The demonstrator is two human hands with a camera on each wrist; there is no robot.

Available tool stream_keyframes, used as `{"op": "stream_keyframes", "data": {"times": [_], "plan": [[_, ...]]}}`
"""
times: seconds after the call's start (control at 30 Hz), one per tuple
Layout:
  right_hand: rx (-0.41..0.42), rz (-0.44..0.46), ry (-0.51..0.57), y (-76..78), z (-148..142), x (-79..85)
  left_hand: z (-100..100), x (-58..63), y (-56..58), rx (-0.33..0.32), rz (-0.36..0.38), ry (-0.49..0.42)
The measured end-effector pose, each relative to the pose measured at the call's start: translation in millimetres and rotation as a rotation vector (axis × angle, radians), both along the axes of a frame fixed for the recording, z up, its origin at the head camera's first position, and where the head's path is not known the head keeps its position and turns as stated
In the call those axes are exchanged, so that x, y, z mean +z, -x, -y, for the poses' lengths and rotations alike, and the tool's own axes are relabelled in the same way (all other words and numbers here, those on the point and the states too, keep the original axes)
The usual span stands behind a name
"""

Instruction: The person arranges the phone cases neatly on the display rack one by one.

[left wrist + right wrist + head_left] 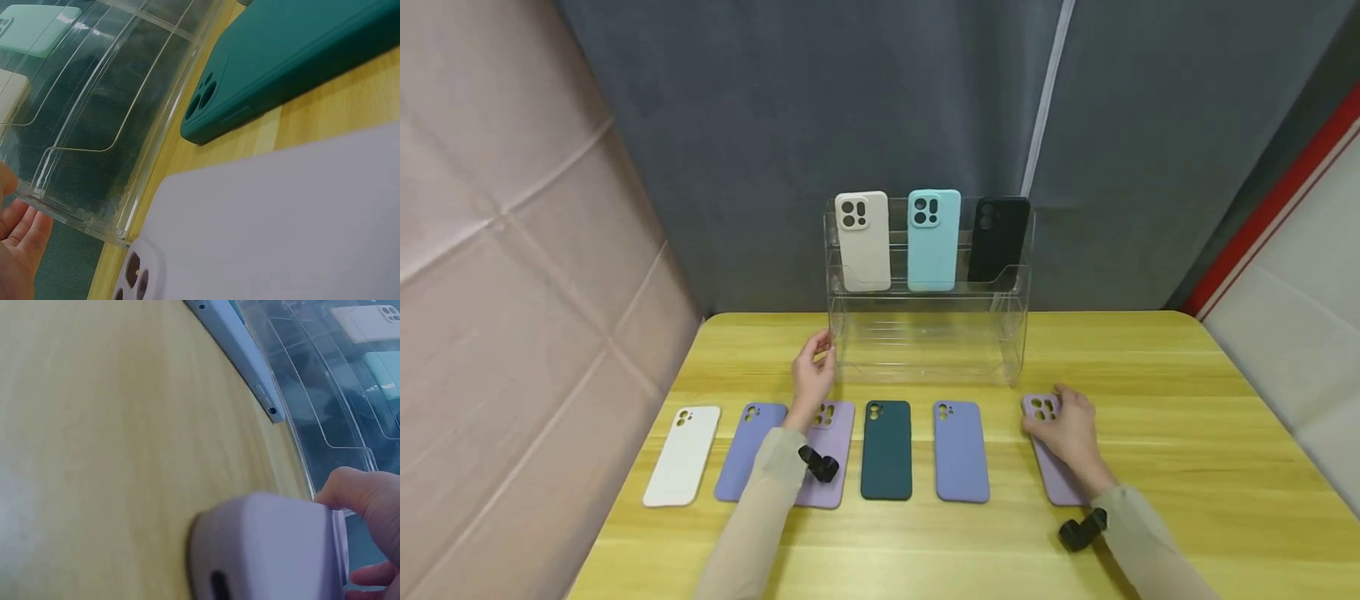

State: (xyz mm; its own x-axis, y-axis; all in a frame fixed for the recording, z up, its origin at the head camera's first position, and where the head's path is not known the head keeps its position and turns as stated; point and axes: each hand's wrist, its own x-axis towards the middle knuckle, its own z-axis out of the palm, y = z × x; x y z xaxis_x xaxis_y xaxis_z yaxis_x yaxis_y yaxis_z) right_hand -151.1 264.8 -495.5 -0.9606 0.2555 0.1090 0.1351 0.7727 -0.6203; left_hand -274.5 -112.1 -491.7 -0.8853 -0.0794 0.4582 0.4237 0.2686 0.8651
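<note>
A clear tiered display rack [925, 375] stands at the table's back. My left hand [814, 371] is at its left side; in the left wrist view the thumb and fingers [39, 234] straddle the rack's side edge. On the right, my right hand [1067, 425] grips a light purple phone case [1054, 479] by its camera end, thumb on one long edge and fingers on the other. Under my left wrist lies another light purple phone case [827, 467]. Three cases lean in the rack's upper tier: off-white [865, 254], light blue [934, 250] and black [1000, 237].
On the wooden table [1180, 433] lie, left to right, a white case [681, 457], a violet-blue case [745, 454], a dark green case [886, 450] and another violet-blue case [961, 452]. A grey curtain [760, 167] hangs behind the rack.
</note>
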Motion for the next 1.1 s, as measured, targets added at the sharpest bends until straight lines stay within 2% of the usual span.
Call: {"op": "stream_keyframes", "data": {"times": [0.23, 0.4, 0.6, 0.87, 1.1], "plan": [[-0.002, -0.169, -0.009, -3.2, 1, 14.7, 1, 0.6, -0.3, -0.001, -0.009, 0.000], [0.006, -0.306, -0.017, -1.2, 6, 26.7, 1, 1.8, -1.2, 0.002, 0.026, 0.001], [0.037, -0.418, 0.019, 4.2, 20, 46.8, 0, 0.6, -1.0, 0.002, 0.047, 0.009], [0.076, -0.500, 0.085, 21.6, 43, 72.4, -2, 1.8, -0.5, 0.001, 0.039, 0.005], [0.172, -0.542, 0.107, 42.6, 63, 89.5, -2, 0.8, -0.2, 0.005, 0.034, 0.001]]}}
